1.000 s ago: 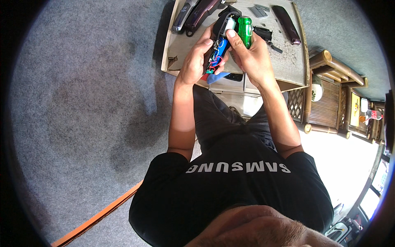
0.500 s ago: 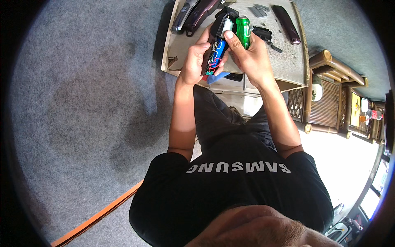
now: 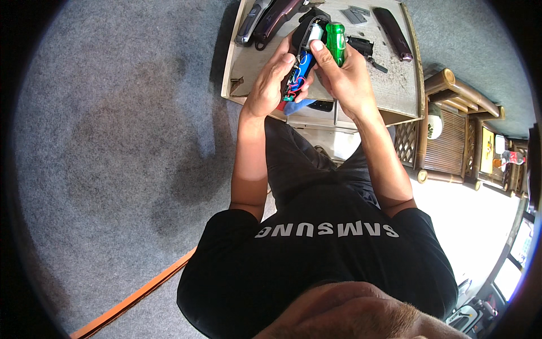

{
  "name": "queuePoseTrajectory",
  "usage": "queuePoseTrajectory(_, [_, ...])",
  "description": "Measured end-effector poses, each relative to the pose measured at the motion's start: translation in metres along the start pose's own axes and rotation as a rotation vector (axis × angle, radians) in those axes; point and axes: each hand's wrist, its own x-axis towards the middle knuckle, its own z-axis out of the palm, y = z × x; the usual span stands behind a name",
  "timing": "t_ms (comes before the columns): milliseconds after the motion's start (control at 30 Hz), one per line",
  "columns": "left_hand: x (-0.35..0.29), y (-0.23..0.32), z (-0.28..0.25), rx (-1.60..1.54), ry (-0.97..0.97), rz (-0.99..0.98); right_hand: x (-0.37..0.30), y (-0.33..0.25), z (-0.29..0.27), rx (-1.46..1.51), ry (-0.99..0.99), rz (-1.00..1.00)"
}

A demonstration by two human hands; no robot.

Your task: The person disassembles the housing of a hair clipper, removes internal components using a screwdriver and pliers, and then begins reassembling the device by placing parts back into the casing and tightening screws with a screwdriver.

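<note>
My left hand [image 3: 267, 85] is wrapped round an opened hair clipper [image 3: 305, 35], held tilted above the table. Inside its dark shell show a silvery motor, a blue battery [image 3: 301, 66], red and white wires and a small green circuit board [image 3: 289, 97]. My right hand [image 3: 349, 79] grips a screwdriver [image 3: 336, 44] by its clear green handle, which points away from me; its thin shaft comes out below the palm. The right thumb rests on the clipper near the motor.
The wooden table [image 3: 395, 85] carries two clippers [image 3: 276, 22] at the far left, a dark maroon clipper cover [image 3: 392, 33] at the right, a black part [image 3: 361, 46] and small grey pieces [image 3: 354, 14]. A bamboo bench [image 3: 446, 147] stands to the right.
The clipper has turned slightly in my hands, its far end shifting right. My left thumb has moved up along its side. The screwdriver stays in my right hand, a touch farther right.
</note>
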Motion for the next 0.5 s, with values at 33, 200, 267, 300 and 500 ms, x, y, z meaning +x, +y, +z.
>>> queuePoseTrajectory(33, [0.0, 0.001, 0.001, -0.012, 0.008, -0.001, -0.001, -0.003, 0.001, 0.013, -0.003, -0.003])
queuePoseTrajectory(200, [0.0, -0.001, 0.001, -0.036, 0.019, -0.027, -0.005, -0.014, 0.001, 0.108, -0.071, 0.031])
queuePoseTrajectory(267, [0.001, -0.001, 0.002, -0.027, 0.038, -0.033, -0.005, -0.014, 0.001, 0.092, -0.067, 0.014])
queuePoseTrajectory(300, [0.001, -0.001, 0.002, -0.027, 0.037, -0.033, -0.005, -0.015, 0.001, 0.103, -0.078, 0.018])
queuePoseTrajectory(500, [0.001, -0.002, 0.002, -0.038, 0.045, -0.032, -0.007, -0.019, 0.001, 0.106, -0.083, 0.041])
